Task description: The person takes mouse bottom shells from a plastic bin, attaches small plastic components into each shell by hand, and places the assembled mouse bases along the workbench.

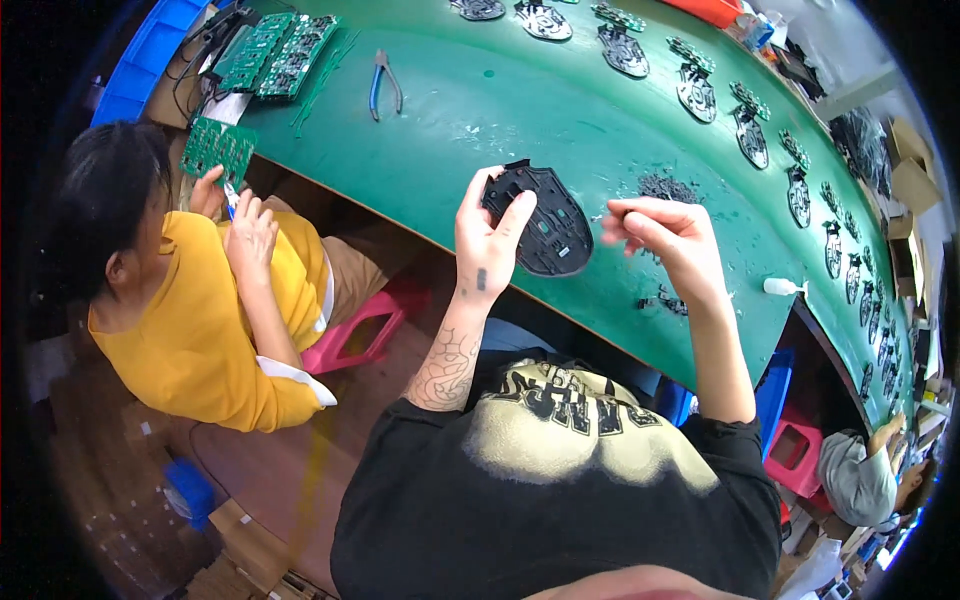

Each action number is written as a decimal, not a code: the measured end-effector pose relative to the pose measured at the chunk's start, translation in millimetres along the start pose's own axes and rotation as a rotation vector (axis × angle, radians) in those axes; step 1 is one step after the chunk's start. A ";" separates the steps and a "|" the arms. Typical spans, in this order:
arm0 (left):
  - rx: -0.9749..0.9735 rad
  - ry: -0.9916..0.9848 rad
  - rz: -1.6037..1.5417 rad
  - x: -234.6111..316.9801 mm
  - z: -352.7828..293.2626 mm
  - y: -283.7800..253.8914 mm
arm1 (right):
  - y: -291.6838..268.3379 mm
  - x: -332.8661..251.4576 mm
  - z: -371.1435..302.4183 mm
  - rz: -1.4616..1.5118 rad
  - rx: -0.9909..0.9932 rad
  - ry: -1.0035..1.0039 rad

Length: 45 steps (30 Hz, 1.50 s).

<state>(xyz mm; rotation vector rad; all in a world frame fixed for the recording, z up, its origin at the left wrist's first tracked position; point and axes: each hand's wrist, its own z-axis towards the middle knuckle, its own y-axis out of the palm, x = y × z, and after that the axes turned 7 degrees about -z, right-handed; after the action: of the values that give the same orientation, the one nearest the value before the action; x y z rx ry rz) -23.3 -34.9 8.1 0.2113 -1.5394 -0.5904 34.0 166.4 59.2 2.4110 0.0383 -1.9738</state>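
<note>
Black plastic half-shell [548,228], head view: it's up in the left hand [485,232], ribbed inside face toward the camera, raised over the green tabletop [450,110] near its front edge. Left grip is pinching it, thumb across the inside, fingers behind. Right hand [668,232] is just beside it, not touching. Its grip looks drawn together at thumb and fingers, but blur hides the tips, so I can't tell if anything small is pinched there.

Risks as I read them:
- Hold is on one side only. A push on the free side could twist the shell loose, and this near the edge it could hit the floor [255,462].
- Thumb bears on the ribs; too hard a squeeze may stress them.
- Anything tiny in the right fingers would be easy to lose in the loose pile of small black parts [668,188].
- Careless wrist swing could scatter the black part cluster [662,301] or knock the white bottle [780,287].
</note>
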 end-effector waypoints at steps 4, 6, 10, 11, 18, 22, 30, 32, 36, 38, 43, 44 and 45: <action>-0.017 0.017 0.004 3.0 2.4 -5.8 | 13.9 1.7 22.6 -0.404 0.066 -0.269; -0.021 0.017 0.032 4.8 5.1 -10.6 | 22.3 -5.4 30.1 -0.229 0.050 -0.115; -0.011 0.050 0.068 12.2 10.9 -20.7 | 38.1 -7.8 49.8 -0.570 -0.027 -0.199; 0.005 0.072 0.098 14.5 13.0 -22.2 | 42.7 -5.8 54.5 -0.479 -0.027 -0.232; 0.031 0.107 0.313 21.1 32.5 -32.5 | 52.5 2.6 82.0 -0.211 -0.087 -0.061; 0.010 0.127 0.282 28.1 44.2 -50.2 | 62.3 -8.6 110.7 0.092 -0.206 0.054; 0.218 0.238 0.557 27.0 81.3 -106.1 | 60.5 -33.2 287.4 -0.070 -0.199 -0.031; 0.269 0.497 1.212 15.0 89.2 -112.2 | 50.3 -34.6 369.9 -0.029 0.007 -0.063; 0.260 0.378 1.222 9.0 93.8 -119.8 | 71.1 -32.0 471.7 -0.563 0.472 -0.170; 0.272 0.358 1.242 10.6 98.0 -114.8 | 69.1 -21.7 505.7 -0.834 0.622 -0.372; 0.275 0.318 1.226 14.5 102.4 -119.6 | 81.0 -17.9 525.5 -1.280 0.559 -0.304; 0.277 0.310 1.231 18.3 104.9 -122.2 | 80.9 -20.0 527.3 -1.329 0.544 -0.268; 0.274 0.329 1.247 18.7 106.4 -121.5 | 82.8 -19.8 527.9 -1.455 0.577 -0.226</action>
<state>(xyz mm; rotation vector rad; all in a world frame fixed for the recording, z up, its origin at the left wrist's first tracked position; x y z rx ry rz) -155.4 -121.9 -29.7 -0.4247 -1.1367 0.6153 -484.2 65.0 -25.3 2.6479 1.9449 -2.9869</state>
